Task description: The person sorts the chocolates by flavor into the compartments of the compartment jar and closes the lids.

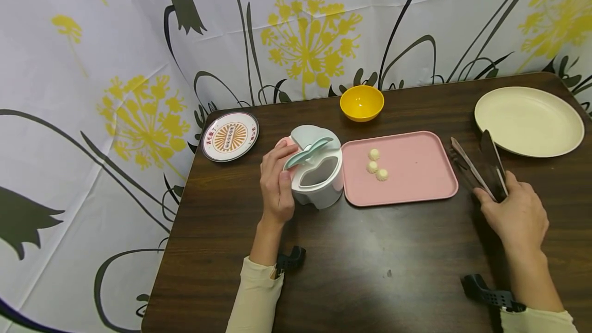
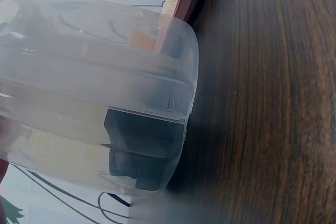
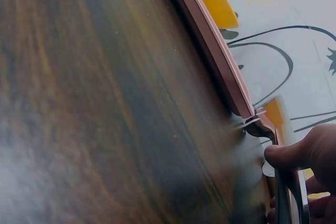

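Note:
My left hand (image 1: 276,184) grips the left side of a grey-white seasoning container (image 1: 319,191), thumb toward the front and fingers near its pink lid. A pale green lid or spoon piece (image 1: 309,152) slants up over its top; beside it is an uncovered compartment (image 1: 320,171). The left wrist view shows the clear container wall (image 2: 94,72) close up. My right hand (image 1: 520,215) holds metal tongs (image 1: 497,161), their arms spread in a V, one end fork-like. The tong tips point away from me, between a pink tray (image 1: 425,168) and a cream oval plate (image 1: 532,117).
Three small cream-coloured swirled pieces (image 1: 373,154) lie on the tray's left part. A yellow bowl (image 1: 362,103) stands behind the tray. At the far left is a round printed plate (image 1: 230,136). Patterned cloth (image 1: 222,40) hangs along the back edge of the dark wooden table (image 1: 351,271).

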Motion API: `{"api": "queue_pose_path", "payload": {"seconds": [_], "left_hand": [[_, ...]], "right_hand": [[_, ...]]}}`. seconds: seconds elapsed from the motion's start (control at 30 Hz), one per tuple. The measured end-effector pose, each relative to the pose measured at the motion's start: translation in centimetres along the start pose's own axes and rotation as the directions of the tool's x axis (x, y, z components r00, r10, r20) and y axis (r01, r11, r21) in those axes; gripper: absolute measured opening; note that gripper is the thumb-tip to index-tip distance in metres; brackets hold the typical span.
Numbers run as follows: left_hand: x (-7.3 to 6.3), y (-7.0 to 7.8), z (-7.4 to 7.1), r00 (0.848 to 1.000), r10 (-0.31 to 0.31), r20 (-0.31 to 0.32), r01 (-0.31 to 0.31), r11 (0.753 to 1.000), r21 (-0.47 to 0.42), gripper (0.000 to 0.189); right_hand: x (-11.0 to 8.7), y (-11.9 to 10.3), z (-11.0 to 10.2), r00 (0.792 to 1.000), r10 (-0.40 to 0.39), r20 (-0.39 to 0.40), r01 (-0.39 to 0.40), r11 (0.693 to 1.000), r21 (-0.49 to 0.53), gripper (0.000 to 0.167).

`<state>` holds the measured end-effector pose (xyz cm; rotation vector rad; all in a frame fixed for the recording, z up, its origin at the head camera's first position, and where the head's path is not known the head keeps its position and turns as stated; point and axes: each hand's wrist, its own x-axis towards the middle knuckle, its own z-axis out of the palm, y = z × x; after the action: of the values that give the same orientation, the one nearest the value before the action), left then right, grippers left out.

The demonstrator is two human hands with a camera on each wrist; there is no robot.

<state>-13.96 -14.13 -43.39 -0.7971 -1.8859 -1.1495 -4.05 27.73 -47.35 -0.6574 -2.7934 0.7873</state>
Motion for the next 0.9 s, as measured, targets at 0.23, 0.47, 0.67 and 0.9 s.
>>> {"api": "queue_pose_path", "payload": {"seconds": [0.23,0.47,0.67,0.9], "left_hand": [[-0.1,-0.1,0.0,1.0,-0.006,0.006,0.006,1.0,0.0,0.045],[0.0,-0.1,0.0,1.0,-0.009,0.006,0.009,1.0,0.006,0.044],[-0.1,0.0,0.0,1.0,-0.006,-0.005,0.006,1.0,0.007,0.044],[-0.2,0.0,0.3,0.999,-0.013,-0.035,0.015,0.999,0.038,0.045]], "right_hand": [[-0.1,0.0,-0.3,0.998,0.049,0.027,-0.049,0.999,0.015,0.066],[-0.3,-0.7,-0.7,0.999,0.031,-0.045,-0.029,0.999,0.038,0.068],[-0.5,-1.7,-0.9,0.975,-0.215,-0.057,0.219,0.971,0.092,0.066],[-1.3,-3.8,0.4,0.895,-0.444,0.037,0.442,0.895,0.052,0.06]]}}
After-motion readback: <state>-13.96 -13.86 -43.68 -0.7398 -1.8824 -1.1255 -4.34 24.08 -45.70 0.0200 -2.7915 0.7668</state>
